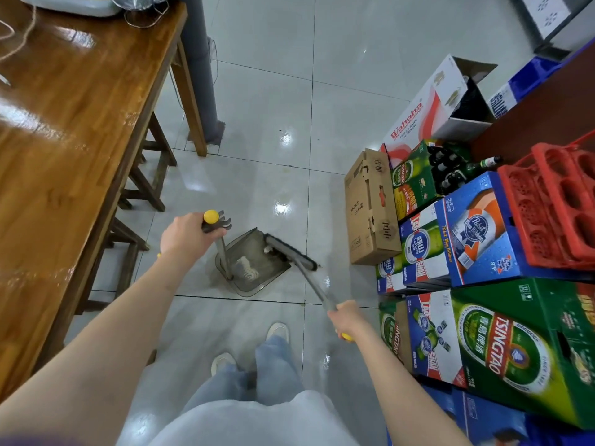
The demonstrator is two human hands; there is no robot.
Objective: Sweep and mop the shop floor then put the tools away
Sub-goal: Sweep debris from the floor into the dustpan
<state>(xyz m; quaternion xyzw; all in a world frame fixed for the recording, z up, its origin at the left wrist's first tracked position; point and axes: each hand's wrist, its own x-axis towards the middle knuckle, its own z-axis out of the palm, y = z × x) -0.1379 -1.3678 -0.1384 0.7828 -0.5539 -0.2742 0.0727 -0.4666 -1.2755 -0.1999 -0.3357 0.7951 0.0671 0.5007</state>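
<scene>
Left hand (185,236) gripped dustpan (254,265) handle top, fingers curled round it; pan sat on tiled floor (273,91). Right hand (349,318) closed round broom (291,252) shaft, bristles at pan mouth. Both judged light, rigid; hold high on handles.

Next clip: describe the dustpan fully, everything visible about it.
The dustpan is a smoky translucent plastic pan resting on the tiled floor, with whitish debris inside. A thin upright metal pole rises to a dark comb-toothed grip with a yellow cap, held by the left hand. The broom head sits at its open mouth, seemingly touching.
</scene>
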